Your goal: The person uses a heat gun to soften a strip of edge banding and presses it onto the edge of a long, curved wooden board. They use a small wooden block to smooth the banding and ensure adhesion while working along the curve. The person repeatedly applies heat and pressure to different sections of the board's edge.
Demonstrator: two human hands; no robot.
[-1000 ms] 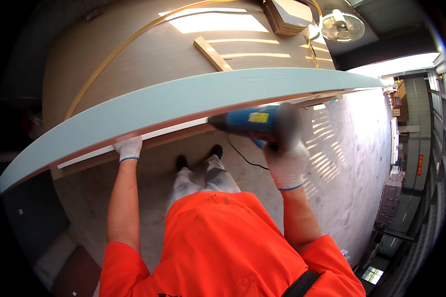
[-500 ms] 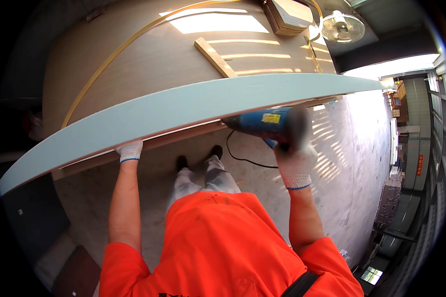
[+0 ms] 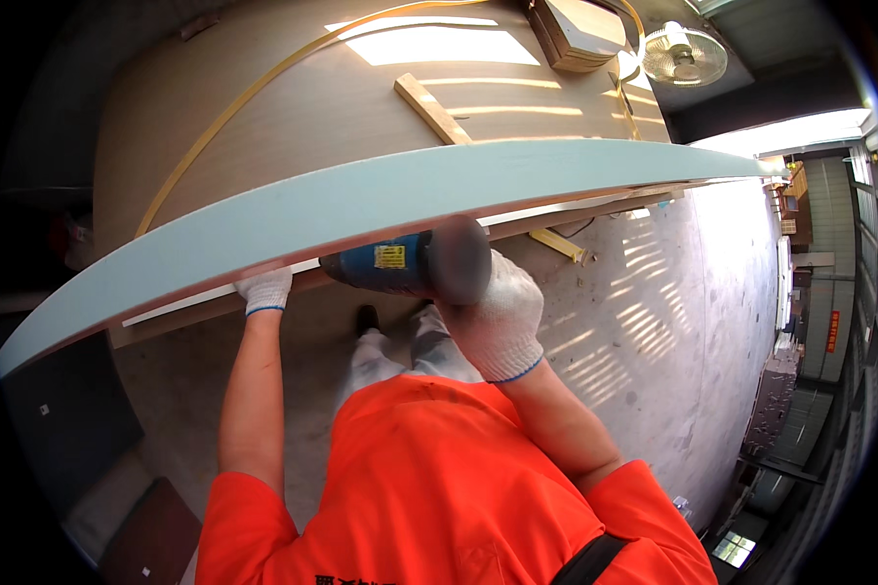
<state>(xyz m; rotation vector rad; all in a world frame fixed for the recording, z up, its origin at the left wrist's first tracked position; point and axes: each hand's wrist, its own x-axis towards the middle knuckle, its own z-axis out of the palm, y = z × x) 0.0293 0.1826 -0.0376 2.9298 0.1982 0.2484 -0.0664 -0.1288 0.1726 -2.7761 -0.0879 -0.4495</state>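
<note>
right hand (image 3: 498, 312) gripping blue sander (image 3: 400, 265), panel edge (image 3: 380, 205)

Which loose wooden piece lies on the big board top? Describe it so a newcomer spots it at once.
Start at the wide tan board top beyond the long pale blue panel edge. Near its right half lies a short wood offcut, angled diagonally, just behind the panel. Unlike the thin yellow strip curving across the board, it is straight, thick and pale.

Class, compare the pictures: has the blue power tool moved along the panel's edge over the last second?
Yes. The blue power tool has slid left along the pale panel, toward the left hand, which stays put.
</note>
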